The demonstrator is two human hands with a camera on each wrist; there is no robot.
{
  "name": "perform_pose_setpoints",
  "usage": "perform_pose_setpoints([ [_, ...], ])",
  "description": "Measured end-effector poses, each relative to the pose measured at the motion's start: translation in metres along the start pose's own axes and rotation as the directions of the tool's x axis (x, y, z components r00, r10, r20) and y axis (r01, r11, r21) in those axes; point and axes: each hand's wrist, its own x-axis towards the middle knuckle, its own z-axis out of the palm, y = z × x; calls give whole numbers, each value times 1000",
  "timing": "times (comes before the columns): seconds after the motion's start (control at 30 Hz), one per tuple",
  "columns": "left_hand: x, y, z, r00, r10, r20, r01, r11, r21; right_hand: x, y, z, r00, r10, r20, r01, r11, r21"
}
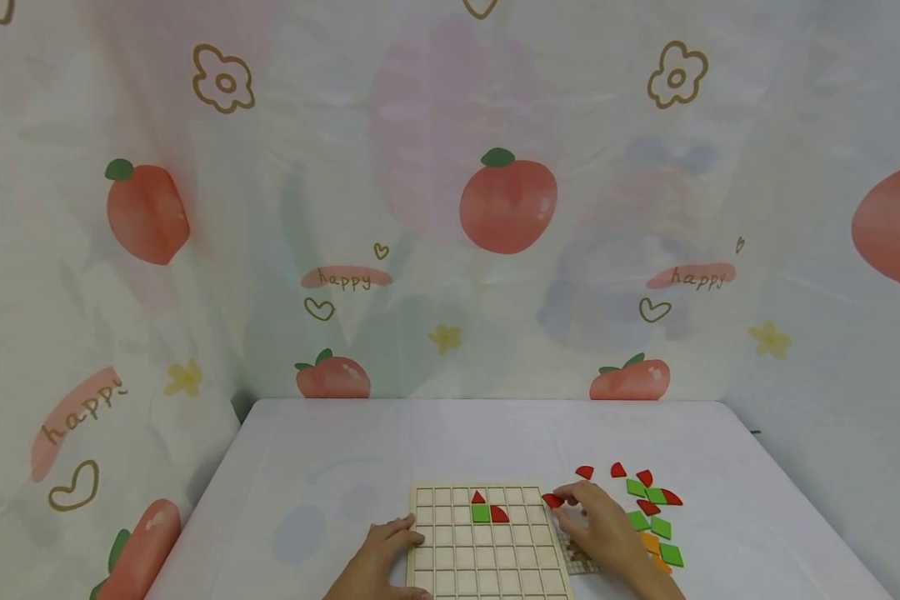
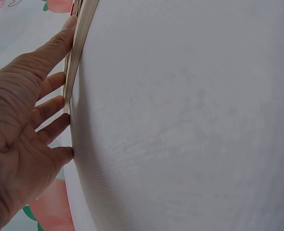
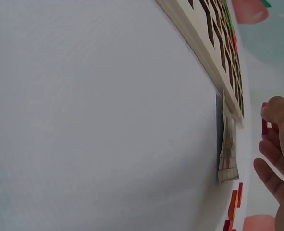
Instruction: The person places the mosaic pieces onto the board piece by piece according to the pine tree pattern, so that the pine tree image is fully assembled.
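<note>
The right hand [image 1: 596, 529] pinches a red piece [image 1: 551, 501] between thumb and fingertips, nearly closed, the other fingers loosely bent. The piece is at the board's far right corner; whether it touches the rim, I cannot tell. The left hand [image 1: 378, 554] has its fingers spread and fairly straight against the left side of the board [image 1: 462, 557], gripping nothing.

The piece looks thin, flat and stiff, so probably very light and hard to break; its smooth faces might slip. Holding it by opposite edges should suit best, leaving its underside free. The board seems rigid and light enough to slide, so its side rims are the place to steady it. Right of the board lie a patterned card [image 1: 583, 562] and loose pieces such as a green one [image 1: 661, 527].
</note>
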Motion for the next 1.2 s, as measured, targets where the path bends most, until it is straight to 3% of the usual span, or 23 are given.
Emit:
perform_pose_setpoints([
  [0.23,0,-1,0,1000,1,6,-1,1000,13,-1,-9,7,994,-112,-21,113,991,66],
  [0.73,0,0,0,1000,15,14,-15,999,43,2,-35,28,990,-142,-25,144,977,160],
  [0.97,-1,0,0,1000,-2,13,2,1000,13,4,-43,39,958,-280,-67,287,940,185],
  [1.2,0,1,-1,1000,6,19,-7,1000,21,9,-54,48,928,-370,-37,369,905,214],
])
